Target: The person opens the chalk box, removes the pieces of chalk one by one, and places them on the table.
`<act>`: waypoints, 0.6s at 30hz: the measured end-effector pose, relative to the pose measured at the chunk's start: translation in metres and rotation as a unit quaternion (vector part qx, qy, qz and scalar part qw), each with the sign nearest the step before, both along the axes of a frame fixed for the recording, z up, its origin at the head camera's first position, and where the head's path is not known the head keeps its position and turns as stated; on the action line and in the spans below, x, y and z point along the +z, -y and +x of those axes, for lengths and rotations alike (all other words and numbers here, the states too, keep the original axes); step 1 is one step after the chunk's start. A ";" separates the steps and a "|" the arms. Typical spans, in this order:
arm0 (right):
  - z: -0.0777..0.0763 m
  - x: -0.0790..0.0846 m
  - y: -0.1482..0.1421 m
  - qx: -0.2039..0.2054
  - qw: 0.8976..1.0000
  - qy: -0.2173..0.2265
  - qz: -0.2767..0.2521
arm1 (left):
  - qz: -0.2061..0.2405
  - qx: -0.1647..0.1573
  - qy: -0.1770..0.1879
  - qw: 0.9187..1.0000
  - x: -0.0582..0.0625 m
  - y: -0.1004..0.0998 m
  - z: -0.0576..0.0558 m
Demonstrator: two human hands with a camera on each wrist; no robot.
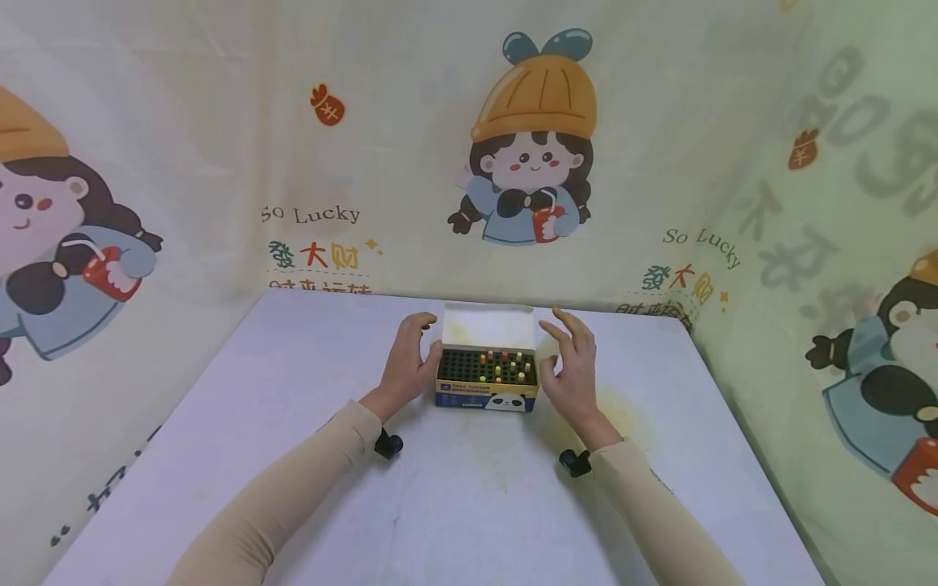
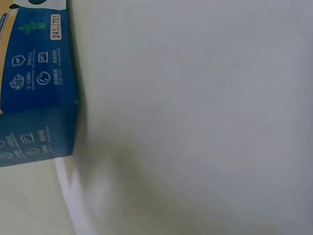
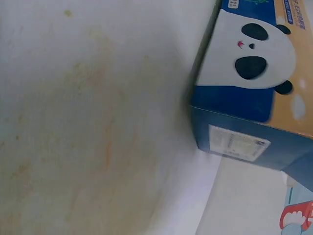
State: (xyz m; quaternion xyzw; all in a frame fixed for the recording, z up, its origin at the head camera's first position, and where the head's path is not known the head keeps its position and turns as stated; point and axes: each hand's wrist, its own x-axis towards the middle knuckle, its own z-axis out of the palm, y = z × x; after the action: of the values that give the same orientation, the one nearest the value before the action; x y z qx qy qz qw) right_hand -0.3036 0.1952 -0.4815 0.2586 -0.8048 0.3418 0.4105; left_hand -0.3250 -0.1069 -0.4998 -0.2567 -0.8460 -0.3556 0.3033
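Note:
A blue and yellow cardboard box with a panda on its front stands on the table in the head view. Its white lid is raised at the back. Inside sits a black insert with rows of holes; several short coloured sticks stand in it, mostly toward the right. My left hand is at the box's left end, fingers loosely bent, thumb by the corner. By the right end is my right hand, fingers spread and bent, holding nothing. Neither wrist view shows fingers, only the box's left end and right end.
The white tabletop bears faint yellowish stains near the box's right end. Behind it and at both sides hangs a printed cloth with cartoon figures. A small black device is at the left wrist, another at the right.

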 end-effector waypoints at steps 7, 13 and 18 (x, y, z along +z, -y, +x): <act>0.003 -0.003 -0.007 -0.047 0.997 0.020 0.052 | 0.011 0.030 -0.072 0.997 -0.009 0.009 0.003; 0.005 -0.009 -0.012 -0.102 0.978 0.169 0.067 | 0.032 0.082 -0.114 0.990 -0.018 0.011 0.004; 0.003 -0.013 -0.013 -0.103 0.964 0.242 0.049 | 0.050 0.110 -0.107 0.987 -0.019 0.013 0.004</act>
State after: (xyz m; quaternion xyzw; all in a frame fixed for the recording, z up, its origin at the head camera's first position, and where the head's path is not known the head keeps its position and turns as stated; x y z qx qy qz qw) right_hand -0.3009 0.2081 -0.4945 0.1035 -0.9181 0.3105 0.2235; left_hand -0.3213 -0.1196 -0.5193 -0.1830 -0.8131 -0.3320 0.4418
